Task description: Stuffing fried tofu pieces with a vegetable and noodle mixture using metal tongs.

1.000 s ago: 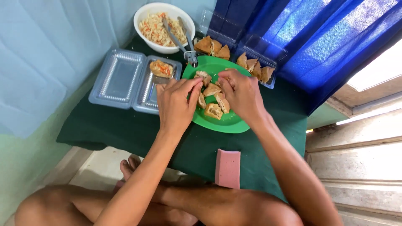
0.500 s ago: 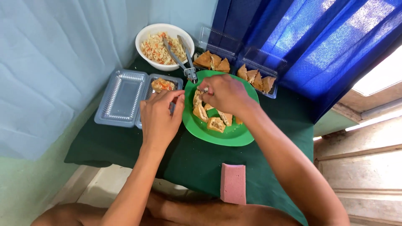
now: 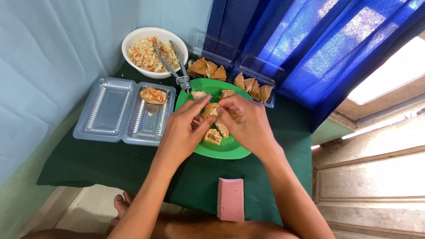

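Head cam looking straight down: both hands meet over the green plate (image 3: pixel 230 150), left hand (image 3: pixel 183 132) and right hand (image 3: pixel 248 126) pinching the same piece of fried tofu (image 3: pixel 210 110) between fingertips. More tofu pieces sit on the plate around them. At 9 o'clock is an open clear container (image 3: pixel 110 113), white bowl of shredded veg (image 3: pixel 150 51) with tongs (image 3: pixel 175 66) at 11, pink sponge (image 3: pixel 230 199) at 6.

My left hand (image 3: pixel 183 132) and right hand (image 3: pixel 248 126) are both bare, with no rings, watch, gloves or wristbands, forearms unsleeved as far up from the wrists as shows, nails short, and bare legs and toes visible beneath them.
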